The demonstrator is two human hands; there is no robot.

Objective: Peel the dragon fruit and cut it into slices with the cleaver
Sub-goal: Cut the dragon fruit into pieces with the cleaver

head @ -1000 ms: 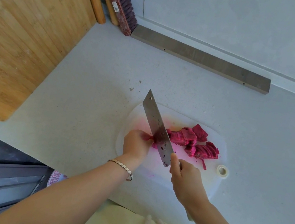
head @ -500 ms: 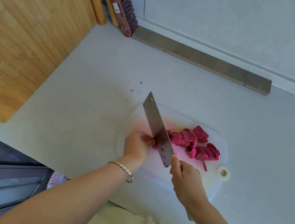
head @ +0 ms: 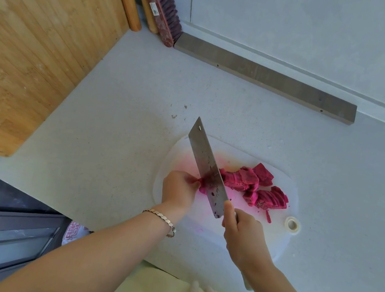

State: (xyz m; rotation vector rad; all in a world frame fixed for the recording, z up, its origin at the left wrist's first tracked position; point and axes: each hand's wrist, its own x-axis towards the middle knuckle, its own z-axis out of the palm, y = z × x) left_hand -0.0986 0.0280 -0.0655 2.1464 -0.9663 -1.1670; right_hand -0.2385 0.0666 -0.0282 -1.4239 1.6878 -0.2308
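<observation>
On the pale speckled worktop lies a white oval plastic cutting board stained pink; the right hand has its fingers clenched round the handle of the broad steel cleaver, blade edge down in the magenta dragon fruit flesh; the left hand pinches the uncut end piece just left of the blade; cut magenta slices lie heaped to the right.
</observation>
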